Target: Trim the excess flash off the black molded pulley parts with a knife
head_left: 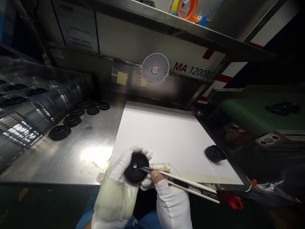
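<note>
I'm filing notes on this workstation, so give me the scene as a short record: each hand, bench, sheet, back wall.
left hand: gloved, holding a black disc
right hand: gloved, thumb tip bare, holding a knife
knife blade: over the disc's face; contact unclear
metal bench, left side: several loose discs beside clear plastic trays
white sheet: pile of black discs near its right edge
back wall: white fan, yellow notes

metal bench [95, 133]: bore white sheet [157, 130]; black ribbed discs [72, 121] lay left of sheet, clear plastic trays [30, 121] stood farther left; black disc stack [215, 153] sat at sheet's right edge.
</note>
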Action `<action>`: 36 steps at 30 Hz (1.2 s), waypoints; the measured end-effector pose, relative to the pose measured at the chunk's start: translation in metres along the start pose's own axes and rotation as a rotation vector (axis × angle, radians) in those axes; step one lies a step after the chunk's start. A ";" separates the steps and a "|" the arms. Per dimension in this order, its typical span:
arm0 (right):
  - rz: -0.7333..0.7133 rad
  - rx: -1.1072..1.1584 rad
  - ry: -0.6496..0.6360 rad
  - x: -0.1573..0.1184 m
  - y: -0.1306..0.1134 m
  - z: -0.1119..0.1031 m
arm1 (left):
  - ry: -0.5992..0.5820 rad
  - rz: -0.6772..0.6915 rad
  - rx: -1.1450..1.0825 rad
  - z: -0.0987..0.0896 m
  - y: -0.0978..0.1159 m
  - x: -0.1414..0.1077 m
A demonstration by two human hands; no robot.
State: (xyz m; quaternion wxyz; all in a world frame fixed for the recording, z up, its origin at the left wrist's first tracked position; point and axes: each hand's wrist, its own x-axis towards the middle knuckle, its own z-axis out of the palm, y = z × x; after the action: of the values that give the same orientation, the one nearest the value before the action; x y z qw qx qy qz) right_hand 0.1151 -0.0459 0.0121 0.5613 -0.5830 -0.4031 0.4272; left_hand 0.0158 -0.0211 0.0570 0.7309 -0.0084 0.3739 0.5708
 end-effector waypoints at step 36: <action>-0.029 -0.047 0.011 0.002 -0.001 -0.003 | -0.024 0.011 0.033 0.002 -0.002 0.000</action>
State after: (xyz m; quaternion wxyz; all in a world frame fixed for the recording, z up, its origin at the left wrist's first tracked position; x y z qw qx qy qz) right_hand 0.1189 -0.0448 0.0129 0.5558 -0.5923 -0.4184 0.4064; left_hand 0.0187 -0.0209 0.0568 0.7324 0.0124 0.3744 0.5686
